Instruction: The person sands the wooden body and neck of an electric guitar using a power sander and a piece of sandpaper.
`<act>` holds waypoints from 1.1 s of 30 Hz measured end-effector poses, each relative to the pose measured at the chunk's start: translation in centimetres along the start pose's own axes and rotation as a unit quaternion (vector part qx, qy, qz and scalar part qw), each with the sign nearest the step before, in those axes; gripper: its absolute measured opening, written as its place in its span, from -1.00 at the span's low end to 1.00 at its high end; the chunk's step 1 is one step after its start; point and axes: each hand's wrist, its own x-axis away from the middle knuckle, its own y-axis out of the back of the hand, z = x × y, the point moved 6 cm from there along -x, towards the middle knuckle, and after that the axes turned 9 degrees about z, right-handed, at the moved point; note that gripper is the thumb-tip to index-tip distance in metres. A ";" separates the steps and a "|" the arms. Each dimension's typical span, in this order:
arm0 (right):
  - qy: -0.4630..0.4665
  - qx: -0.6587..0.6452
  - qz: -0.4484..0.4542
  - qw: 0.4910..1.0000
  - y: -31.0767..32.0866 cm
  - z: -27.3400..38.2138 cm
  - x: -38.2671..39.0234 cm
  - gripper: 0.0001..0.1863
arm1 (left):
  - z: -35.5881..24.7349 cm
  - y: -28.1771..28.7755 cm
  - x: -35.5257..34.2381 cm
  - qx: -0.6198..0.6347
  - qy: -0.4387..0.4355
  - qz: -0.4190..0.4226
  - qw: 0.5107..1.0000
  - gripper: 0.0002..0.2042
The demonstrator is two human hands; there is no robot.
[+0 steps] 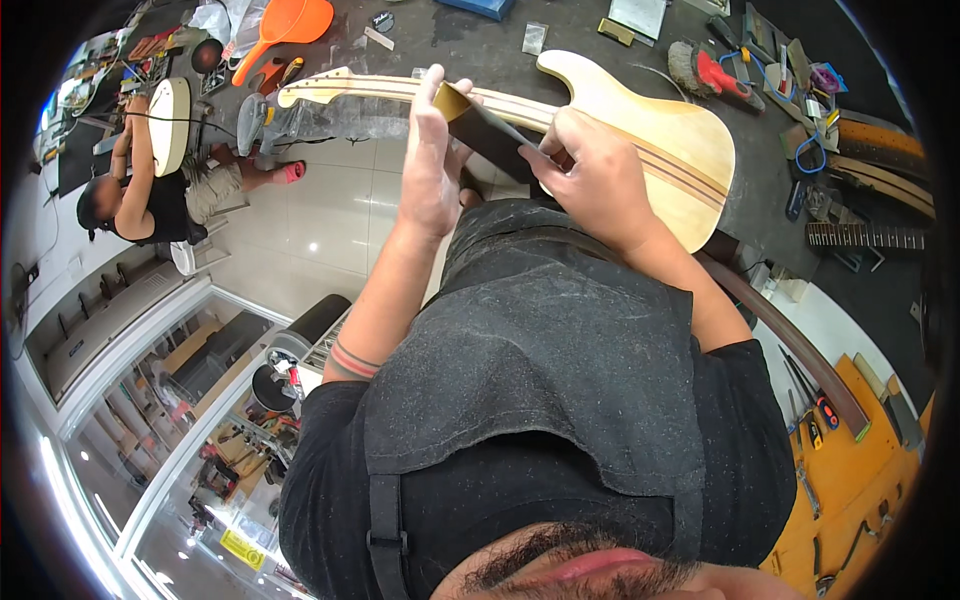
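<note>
A dark rectangular sheet (490, 140) with a gold-coloured end, resembling sandpaper, is held tilted between my hands. My left hand (432, 165) is upright at the gold end, its digits on either side of it; part of its grip is hidden behind the sheet. At the lower right end, my right hand (600, 170) has bent fingers and pinches the edge with the thumb. Beyond both hands, a pale wooden electric guitar (665, 110) lies on the dark bench, neck to the left, with brown stripes along its middle. My right hand covers part of the body.
The dark workbench (460, 35) carries an orange scoop (290, 22), a brush with a red handle (720, 80) and a loose fretboard neck (865, 236). At left, another person (150, 200) handles a pale guitar body (172, 125). An orange tool board (850, 480) stands lower right.
</note>
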 end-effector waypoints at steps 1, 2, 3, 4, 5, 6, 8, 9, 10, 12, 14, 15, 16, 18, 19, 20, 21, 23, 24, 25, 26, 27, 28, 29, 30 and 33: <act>0.066 0.069 0.005 0.995 0.1 0.6 0.0 -0.76 | -0.5 0.7 -0.6 -0.047 0.038 0.021 0.998 -0.20; 0.065 0.068 0.005 0.995 0.5 0.7 0.0 -0.76 | -1.4 1.4 -1.2 -0.047 0.038 0.020 0.998 -0.20; 0.033 0.006 0.027 0.999 0.8 0.4 0.0 -0.74 | -1.8 0.9 -1.6 -0.027 0.096 0.096 0.990 -0.25; 0.006 -0.057 0.051 0.997 1.1 0.1 -0.2 -0.73 | -1.9 0.7 -1.8 -0.007 0.149 0.168 0.975 -0.28; -0.046 -0.130 0.063 0.988 1.4 -0.8 -0.4 -0.73 | -1.0 2.0 -2.1 0.064 0.121 0.195 0.971 -0.33; -0.101 -0.201 0.071 0.972 1.7 -2.1 -0.6 -0.73 | -1.1 2.1 -2.1 0.063 0.120 0.196 0.971 -0.33; -0.117 -0.305 0.075 0.942 2.6 -3.3 -0.7 -0.76 | -1.0 2.3 -1.9 0.011 0.124 0.181 0.976 -0.39; -0.102 -0.294 0.066 0.948 3.5 -3.7 -1.1 -0.78 | -1.1 1.8 -1.6 0.020 0.150 0.183 0.971 -0.45; -0.087 -0.283 0.056 0.954 4.4 -3.7 -1.5 -0.79 | -1.0 1.8 -1.6 0.021 0.152 0.184 0.971 -0.45; -0.062 -0.256 0.028 0.964 6.1 -3.5 -2.5 -0.85 | -0.5 1.6 -1.5 -0.058 0.194 0.222 0.954 -0.56; -0.053 -0.172 -0.045 0.983 7.0 -3.7 -3.0 -0.78 | -0.9 0.5 -1.3 -0.050 0.185 0.223 0.956 -0.61; -0.053 -0.172 -0.045 0.983 6.9 -3.2 -3.3 -0.78 | -1.1 -0.1 -1.2 -0.044 0.177 0.232 0.955 -0.61; 0.013 0.003 -0.102 0.995 7.4 -1.3 -3.5 -0.74 | -1.2 -0.7 -1.1 -0.038 0.169 0.239 0.955 -0.60; 0.081 0.176 -0.154 0.969 7.1 1.5 -3.1 -0.69 | -1.2 -1.3 -0.8 -0.030 0.160 0.236 0.958 -0.60; 0.097 0.218 -0.129 0.963 6.4 2.7 -2.5 -0.64 | -1.3 -1.5 -0.8 -0.016 0.147 0.224 0.963 -0.59; 0.113 0.259 -0.103 0.954 5.7 3.2 -2.2 -0.58 | -1.4 -1.5 -0.8 -0.001 0.133 0.212 0.968 -0.59; 0.151 0.301 -0.098 0.937 5.2 3.1 -2.0 -0.65 | -1.4 -1.6 -0.7 -0.001 0.135 0.214 0.968 -0.59; 0.124 0.272 -0.060 0.952 4.1 3.1 -1.0 -0.58 | -1.6 -1.7 -0.6 -0.012 0.133 0.221 0.966 -0.61; 0.104 0.243 -0.022 0.964 3.6 3.3 -0.6 -0.52 | -1.6 -1.7 -0.3 -0.013 0.132 0.220 0.967 -0.61; 0.111 0.265 -0.026 0.957 3.4 3.9 -0.4 -0.46 | -1.8 -1.8 -0.1 -0.004 0.121 0.215 0.969 -0.62; 0.113 0.265 -0.026 0.957 3.3 3.9 -0.2 -0.46 | -2.0 -1.8 0.1 0.005 0.110 0.210 0.971 -0.64; 0.107 0.232 -0.014 0.967 2.9 3.6 0.0 -0.45 | -2.0 -1.9 0.2 0.006 0.111 0.210 0.971 -0.64; 0.101 0.199 -0.003 0.975 2.6 3.3 0.1 -0.44 | -2.0 -2.0 0.3 0.020 0.115 0.208 0.971 -0.65; 0.124 0.169 -0.018 0.978 2.6 3.5 0.0 -0.45 | -1.9 -2.1 0.4 0.034 0.119 0.205 0.971 -0.66; 0.123 0.169 -0.017 0.978 2.6 3.5 0.1 -0.45 | -1.7 -2.1 0.4 0.035 0.120 0.205 0.971 -0.66; 0.074 0.143 0.021 0.987 2.4 2.9 0.2 -0.51 | -1.4 -2.1 0.5 0.045 0.111 0.203 0.972 -0.67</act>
